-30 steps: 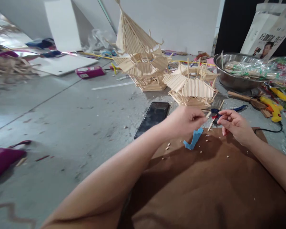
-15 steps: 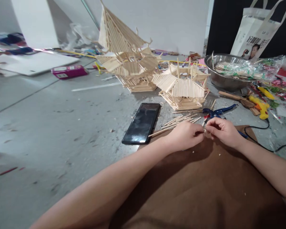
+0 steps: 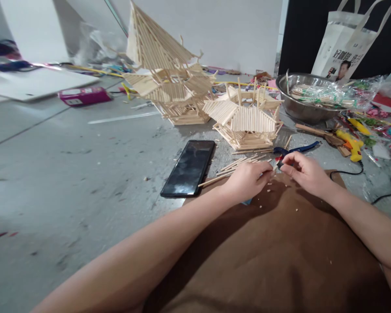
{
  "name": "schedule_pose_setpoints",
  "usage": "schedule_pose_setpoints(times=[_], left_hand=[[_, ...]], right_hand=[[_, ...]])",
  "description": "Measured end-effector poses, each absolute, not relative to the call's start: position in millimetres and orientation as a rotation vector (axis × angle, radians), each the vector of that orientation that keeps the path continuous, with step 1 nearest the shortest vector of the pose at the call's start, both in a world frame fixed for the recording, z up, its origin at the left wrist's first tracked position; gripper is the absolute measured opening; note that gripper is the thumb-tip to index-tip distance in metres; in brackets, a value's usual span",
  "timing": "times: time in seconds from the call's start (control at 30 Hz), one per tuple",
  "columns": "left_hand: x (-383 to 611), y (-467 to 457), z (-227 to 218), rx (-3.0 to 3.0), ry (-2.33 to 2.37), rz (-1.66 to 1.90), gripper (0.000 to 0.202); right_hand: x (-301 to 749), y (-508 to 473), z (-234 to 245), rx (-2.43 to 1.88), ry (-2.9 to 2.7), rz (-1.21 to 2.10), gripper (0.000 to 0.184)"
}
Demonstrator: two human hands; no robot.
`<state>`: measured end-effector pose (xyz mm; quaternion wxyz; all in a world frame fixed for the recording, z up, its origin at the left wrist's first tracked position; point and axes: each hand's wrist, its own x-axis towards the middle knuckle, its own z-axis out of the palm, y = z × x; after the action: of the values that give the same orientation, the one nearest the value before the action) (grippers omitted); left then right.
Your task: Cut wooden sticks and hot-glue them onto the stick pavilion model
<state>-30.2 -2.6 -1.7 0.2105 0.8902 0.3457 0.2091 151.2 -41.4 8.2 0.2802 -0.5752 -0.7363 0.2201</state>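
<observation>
My left hand (image 3: 251, 179) is closed, its thumb and fingertips pinching a short piece of wooden stick (image 3: 275, 167). Just right of it, my right hand (image 3: 306, 174) has curled fingers, with thumb and forefinger slightly apart near the stick's end. Behind the hands lie blue-handled pliers (image 3: 304, 148), partly hidden by my right hand. Loose wooden sticks (image 3: 236, 164) lie in a pile beyond my left hand. Small pale chips are scattered on the brown cloth (image 3: 280, 243) below. A bit of something blue shows under my left hand.
A black phone (image 3: 188, 168) lies to the left of the sticks. Beyond stand a low stick-built model (image 3: 252, 119) and a taller roofed one (image 3: 169, 93). On the right are a metal bowl (image 3: 304, 113) of packaged sticks, a yellow glue gun (image 3: 354, 148) with its cord, and a white bag (image 3: 342, 48).
My right hand has moved slightly away from my left, and its fingertips have parted. My left hand keeps its pinch. The view has shifted a little, moving the scene left.
</observation>
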Motion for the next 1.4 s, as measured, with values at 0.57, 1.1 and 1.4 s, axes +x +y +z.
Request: schedule_pose_setpoints(times=[0.57, 1.1, 1.4], left_hand=[[-32, 4, -6, 2.505, 0.98, 0.746, 0.021], [-30, -4, 2, 2.375, 0.534, 0.874, 0.017], [-29, -11, 6, 2.349, 0.59, 0.819, 0.019]], right_hand=[[189, -23, 16, -2.289, -2.085, -0.015, 0.036], [180, -47, 51, -1.28, -1.281, 1.234, 0.024], [176, -41, 29, -1.399, -1.57, 1.046, 0.037]])
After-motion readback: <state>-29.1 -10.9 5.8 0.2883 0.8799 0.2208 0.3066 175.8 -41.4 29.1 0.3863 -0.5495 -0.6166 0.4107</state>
